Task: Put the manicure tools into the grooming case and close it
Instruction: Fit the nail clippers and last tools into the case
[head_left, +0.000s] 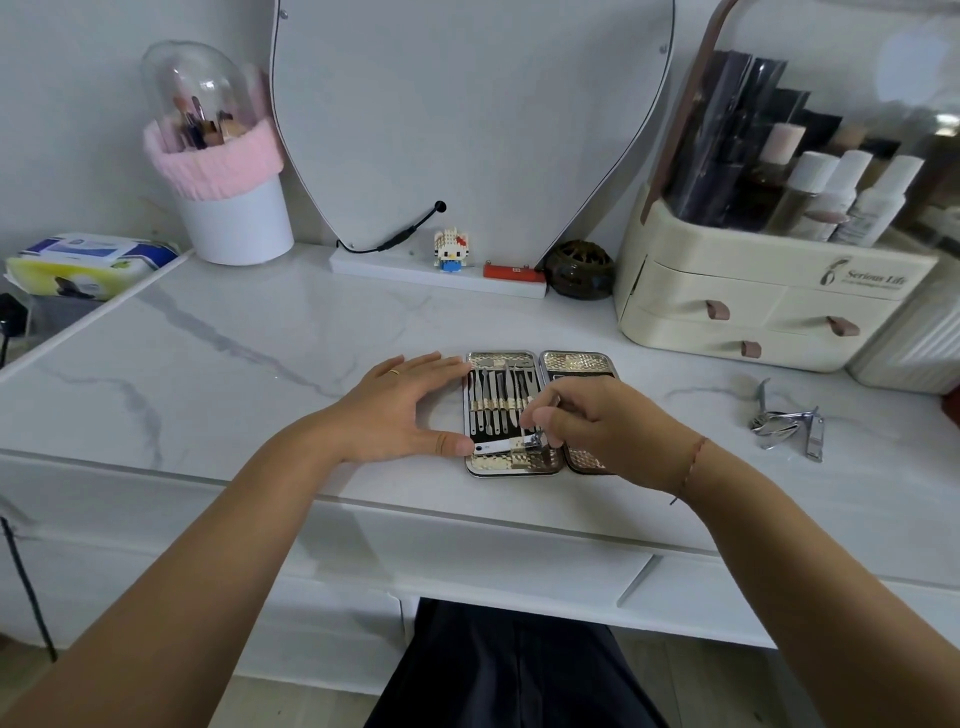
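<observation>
The grooming case (576, 360) lies open on the marble desk near the front edge, two gold-patterned halves side by side. Several slim steel tools (493, 395) stand in loops in its left half, and a nail clipper (506, 445) lies across the bottom of that half. My left hand (400, 410) rests with straight fingers against the case's left edge, thumb touching the clipper's end. My right hand (597, 421) is over the case's right half and pinches a thin steel tool (540, 413) above the left half. Loose steel clippers (789, 423) lie on the desk to the right.
A cream cosmetics organiser (753, 306) with drawers stands at the back right. A heart-shaped mirror (467, 114) with a white base, a small block figure (451, 249) and a dark round ornament (579, 270) stand behind the case. A pink-trimmed brush holder (228, 208) is back left.
</observation>
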